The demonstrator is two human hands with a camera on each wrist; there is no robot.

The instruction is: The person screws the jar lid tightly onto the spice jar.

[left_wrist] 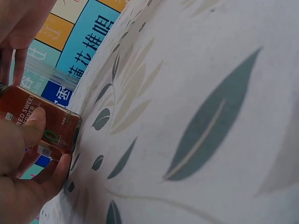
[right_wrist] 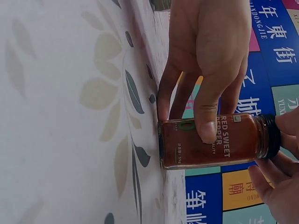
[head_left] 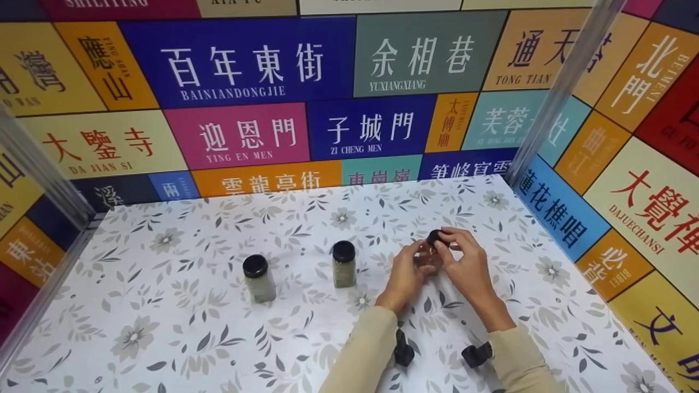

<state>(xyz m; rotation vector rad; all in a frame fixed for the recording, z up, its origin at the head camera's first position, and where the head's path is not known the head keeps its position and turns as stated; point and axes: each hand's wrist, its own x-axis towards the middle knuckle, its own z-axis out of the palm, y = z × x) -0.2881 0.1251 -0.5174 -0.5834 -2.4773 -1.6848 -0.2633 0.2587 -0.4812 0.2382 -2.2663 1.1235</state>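
A glass spice jar of red sweet pepper powder stands upright on the table. My left hand grips its body, thumb across the label and fingers behind. At the top, my right hand pinches the black cap between thumb and fingers. The cap sits on the jar's neck. In the left wrist view the reddish jar shows part of its label, while its upper end runs out at the frame's edge. In the head view the fingers hide most of the jar.
Two more glass jars with black caps, one at centre and one farther left, stand left of my hands with pale contents. A floral cloth covers the table. Panels with Chinese lettering rise behind and at both sides.
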